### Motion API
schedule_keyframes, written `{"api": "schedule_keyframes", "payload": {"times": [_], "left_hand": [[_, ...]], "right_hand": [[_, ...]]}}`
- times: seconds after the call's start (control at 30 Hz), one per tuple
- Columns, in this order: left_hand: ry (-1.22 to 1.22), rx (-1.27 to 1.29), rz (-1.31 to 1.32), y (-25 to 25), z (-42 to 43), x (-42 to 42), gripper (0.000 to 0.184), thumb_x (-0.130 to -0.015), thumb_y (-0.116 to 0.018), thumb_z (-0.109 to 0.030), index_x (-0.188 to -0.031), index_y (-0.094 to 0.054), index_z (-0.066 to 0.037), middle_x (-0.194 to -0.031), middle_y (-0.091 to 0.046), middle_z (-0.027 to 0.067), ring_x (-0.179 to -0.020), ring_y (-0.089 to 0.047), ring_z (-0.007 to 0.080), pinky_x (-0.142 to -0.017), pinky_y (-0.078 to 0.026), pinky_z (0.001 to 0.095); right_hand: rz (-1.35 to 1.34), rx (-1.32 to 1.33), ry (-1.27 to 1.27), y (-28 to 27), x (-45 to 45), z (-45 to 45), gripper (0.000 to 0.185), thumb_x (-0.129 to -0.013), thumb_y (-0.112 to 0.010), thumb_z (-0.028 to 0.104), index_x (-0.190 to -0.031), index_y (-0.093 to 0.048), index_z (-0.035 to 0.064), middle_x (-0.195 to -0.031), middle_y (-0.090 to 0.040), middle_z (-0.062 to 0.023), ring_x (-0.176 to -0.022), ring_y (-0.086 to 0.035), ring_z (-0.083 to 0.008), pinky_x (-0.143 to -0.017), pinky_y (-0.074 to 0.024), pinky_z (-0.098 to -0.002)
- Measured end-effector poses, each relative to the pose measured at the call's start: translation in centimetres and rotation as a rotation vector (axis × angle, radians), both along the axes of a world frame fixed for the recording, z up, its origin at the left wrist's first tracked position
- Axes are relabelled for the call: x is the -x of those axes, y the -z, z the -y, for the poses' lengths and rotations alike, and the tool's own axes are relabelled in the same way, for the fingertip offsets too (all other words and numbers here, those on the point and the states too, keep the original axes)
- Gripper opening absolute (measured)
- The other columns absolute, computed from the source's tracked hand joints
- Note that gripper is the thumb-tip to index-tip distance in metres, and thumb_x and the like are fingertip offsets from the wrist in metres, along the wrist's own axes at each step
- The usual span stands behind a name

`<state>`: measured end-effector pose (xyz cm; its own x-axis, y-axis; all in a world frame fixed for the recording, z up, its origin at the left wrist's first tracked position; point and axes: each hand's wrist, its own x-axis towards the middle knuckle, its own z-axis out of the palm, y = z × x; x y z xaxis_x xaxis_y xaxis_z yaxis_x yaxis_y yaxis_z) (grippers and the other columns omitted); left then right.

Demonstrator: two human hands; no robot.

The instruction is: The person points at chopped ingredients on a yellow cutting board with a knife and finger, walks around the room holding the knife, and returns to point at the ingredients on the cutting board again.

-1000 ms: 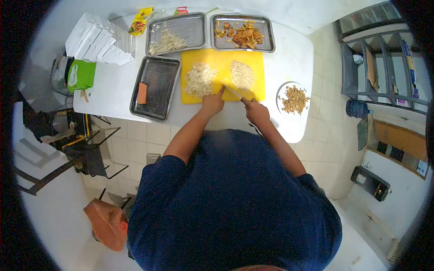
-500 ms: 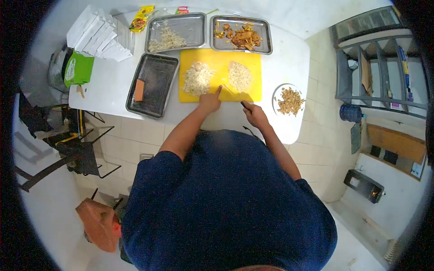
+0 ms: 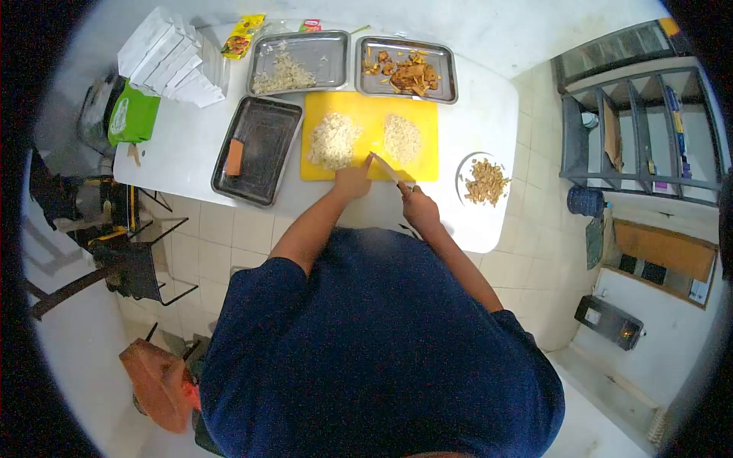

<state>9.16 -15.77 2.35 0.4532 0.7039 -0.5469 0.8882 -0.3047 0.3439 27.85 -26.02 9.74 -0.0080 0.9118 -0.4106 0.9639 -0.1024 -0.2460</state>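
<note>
A yellow cutting board bears two piles of pale chopped food, a larger left pile and a smaller right pile. My left hand rests at the board's front edge below the left pile, its forefinger stretched toward the knife tip. My right hand grips the dark handle of a knife, whose blade points up and left between the piles. Whether my left fingers hold a small piece is too small to tell.
Behind the board stand a tray of pale shreds and a tray of browned pieces. A dark tray with an orange block is at the left, a plate of brown pieces at the right. White boxes stand back left.
The knife tip has swung back to my left forefinger after lying a little apart from it half a second ago. My right hand has moved slightly left. The whole view has shifted a little.
</note>
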Motion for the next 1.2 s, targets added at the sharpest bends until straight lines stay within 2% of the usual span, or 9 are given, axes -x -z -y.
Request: {"api": "schedule_keyframes", "payload": {"times": [0.1, 0.2, 0.4, 0.6, 0.7, 0.9, 1.2], "left_hand": [[0.018, -0.038, -0.017, 0.2, -0.1, -0.1, 0.08, -0.087, -0.051, -0.032, -0.155, -0.012, -0.02, -0.099, -0.07, 0.0142, -0.087, -0.069, 0.0315, -0.078, -0.05, 0.0506], [0.01, -0.052, -0.032, 0.4, 0.0, -0.5, 0.077, -0.087, -0.051, -0.028, -0.155, -0.016, -0.02, -0.095, -0.07, 0.0144, -0.086, -0.069, 0.0304, -0.077, -0.05, 0.0501], [0.036, -0.076, -0.006, 0.4, 0.6, 0.1, 0.074, -0.086, -0.049, -0.022, -0.154, -0.02, -0.019, -0.091, -0.07, 0.0163, -0.082, -0.068, 0.031, -0.073, -0.05, 0.0493], [0.031, -0.196, 0.056, 1.6, 1.0, 0.4, 0.07, -0.085, -0.05, -0.023, -0.152, -0.028, -0.018, -0.081, -0.069, 0.0132, -0.073, -0.067, 0.0303, -0.069, -0.049, 0.0484], [0.056, -0.02, -0.022, 2.1, 0.2, -0.2, 0.076, -0.092, -0.047, -0.033, -0.155, -0.007, -0.021, -0.101, -0.07, 0.0197, -0.086, -0.068, 0.0358, -0.075, -0.05, 0.055], [0.068, -0.047, -0.046, 1.4, 0.4, -0.5, 0.076, -0.091, -0.049, -0.033, -0.155, -0.01, -0.021, -0.099, -0.07, 0.0184, -0.083, -0.068, 0.0349, -0.074, -0.05, 0.0545], [0.115, -0.08, -0.065, 2.4, 0.2, -0.1, 0.075, -0.091, -0.049, -0.034, -0.155, -0.013, -0.017, -0.097, -0.07, 0.0171, -0.084, -0.068, 0.0329, -0.073, -0.051, 0.0545]], "right_hand": [[-0.078, -0.002, 0.042, 1.0, -0.1, -0.1, 0.041, -0.094, -0.047, 0.017, -0.135, -0.051, 0.0193, -0.095, -0.062, -0.0222, -0.083, -0.066, -0.0387, -0.07, -0.0549, -0.0489], [-0.186, 0.001, 0.093, 2.4, -0.4, -0.5, 0.043, -0.091, -0.056, 0.02, -0.134, -0.054, 0.0146, -0.092, -0.066, -0.022, -0.084, -0.065, -0.0395, -0.076, -0.0521, -0.0481], [-0.501, -0.034, 0.265, 2.8, -1.0, -0.1, 0.043, -0.092, -0.056, 0.02, -0.135, -0.054, 0.01, -0.103, -0.066, -0.0265, -0.092, -0.066, -0.0375, -0.08, -0.0515, -0.0418], [-0.441, 0.061, 0.276, -1.0, -0.4, -0.8, 0.043, -0.093, -0.056, 0.02, -0.135, -0.053, 0.0089, -0.104, -0.065, -0.0276, -0.092, -0.067, -0.0383, -0.083, -0.0508, -0.0403], [-0.413, -0.04, 0.191, 0.3, -0.7, -0.4, 0.042, -0.093, -0.056, 0.02, -0.133, -0.055, 0.0082, -0.1, -0.066, -0.0277, -0.09, -0.066, -0.0394, -0.081, -0.0508, -0.0415], [-0.233, 0.003, 0.133, 0.7, -0.2, -0.6, 0.04, -0.091, -0.057, 0.018, -0.13, -0.057, 0.0089, -0.1, -0.065, -0.0285, -0.092, -0.064, -0.0414, -0.081, -0.0505, -0.0439], [-0.427, -0.076, 0.203, 1.6, -1.1, -0.4, 0.039, -0.092, -0.057, 0.017, -0.13, -0.058, 0.0086, -0.102, -0.065, -0.0274, -0.093, -0.065, -0.0404, -0.082, -0.0506, -0.0416]]}}
